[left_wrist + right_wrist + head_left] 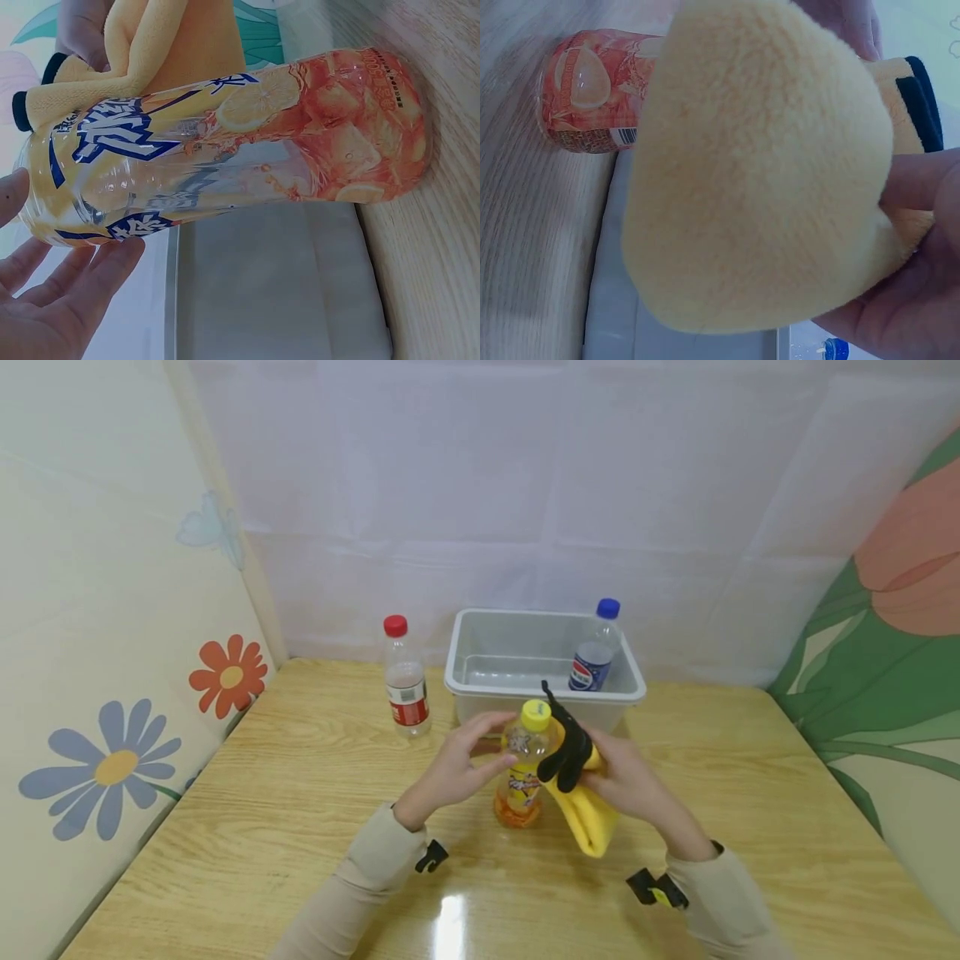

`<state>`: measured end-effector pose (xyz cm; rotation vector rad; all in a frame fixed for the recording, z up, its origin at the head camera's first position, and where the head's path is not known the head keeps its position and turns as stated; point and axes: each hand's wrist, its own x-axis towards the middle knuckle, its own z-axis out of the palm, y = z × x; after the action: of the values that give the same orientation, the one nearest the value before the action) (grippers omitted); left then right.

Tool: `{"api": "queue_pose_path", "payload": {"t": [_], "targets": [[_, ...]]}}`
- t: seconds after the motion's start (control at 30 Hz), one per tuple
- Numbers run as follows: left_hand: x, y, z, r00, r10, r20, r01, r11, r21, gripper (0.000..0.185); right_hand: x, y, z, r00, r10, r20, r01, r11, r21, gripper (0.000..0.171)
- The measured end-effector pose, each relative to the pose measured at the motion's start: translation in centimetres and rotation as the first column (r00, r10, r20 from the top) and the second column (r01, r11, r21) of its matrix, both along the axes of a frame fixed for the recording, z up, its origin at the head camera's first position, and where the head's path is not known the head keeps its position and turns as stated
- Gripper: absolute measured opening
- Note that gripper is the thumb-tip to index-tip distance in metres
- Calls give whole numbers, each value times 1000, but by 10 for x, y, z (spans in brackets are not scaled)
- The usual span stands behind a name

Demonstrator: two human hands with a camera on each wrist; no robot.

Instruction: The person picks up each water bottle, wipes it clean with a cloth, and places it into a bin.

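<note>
The yellow-capped bottle [522, 781] was upright in front of the grey tub [467, 703], with its base at or just above the table [262, 818]; which, I couldn't tell. The left hand [465, 764] held it from the side, thumb and fingers curved round its upper part, probably to keep it from tipping. In front of the tub too, the right hand [626, 772] gripped a soft yellow plush [587, 814] with black ends, apparently to press it close along the bottle; contact was hard to judge. The bottle was see-through plastic, its sleeve yellow with blue-edged white lettering, its lower part printed with orange-red ice and lemon slices. A red-capped bottle [407, 685] stood near the tub's left side, while a blue-capped bottle [592, 664] stood inside the tub's right half. Behind the tub hung a white sheet [420, 460].
</note>
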<state>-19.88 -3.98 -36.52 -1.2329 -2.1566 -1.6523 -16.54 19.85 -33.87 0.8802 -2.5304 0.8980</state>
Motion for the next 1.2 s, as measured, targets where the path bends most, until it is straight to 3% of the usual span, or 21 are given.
{"api": "queue_pose_path", "payload": {"t": [0.43,0.87,1.2], "targets": [[3,-1,1,1000,4,19,-4,1000,-8,49,-1,-8,5,997,-34,63,27,994,104,55],[4,-1,1,999,-1,53,1,1000,-7,50,-3,-8,-9,995,-38,96,31,996,81,53],[4,-1,-1,999,5,36,-5,1000,-5,51,-4,-11,-19,990,-63,129,55,996,67,51]]}}
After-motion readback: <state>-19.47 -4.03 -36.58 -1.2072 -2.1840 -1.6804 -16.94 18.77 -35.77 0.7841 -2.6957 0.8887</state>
